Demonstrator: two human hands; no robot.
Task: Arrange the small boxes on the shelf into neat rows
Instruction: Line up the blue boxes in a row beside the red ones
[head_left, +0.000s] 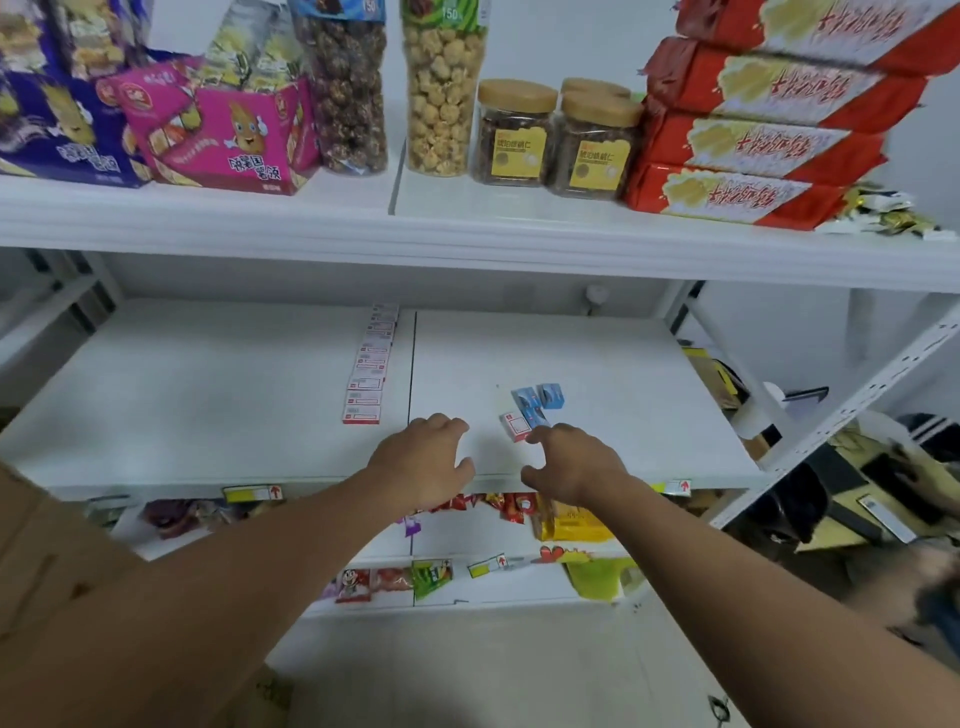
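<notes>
With both the left hand (423, 457) and the right hand (566, 462) loosely open and empty, pinch the red-and-white box (514, 427) at the right fingertips, just right of the shelf (208, 405) seam, then butt it squarely against the finished row (370, 371) left of that seam.

Bright, even, diffuse light fills the scene, and the white middle shelf (208, 395) reads almost flat. Only soft, faint shadows lie under the two hands and beneath the upper shelf (467, 244). Wide-angle distortion bows the shelf edges and stretches the forearms toward the lower corners. The far right edge and lower right corner are smeared and blurred; small print is soft throughout.
</notes>
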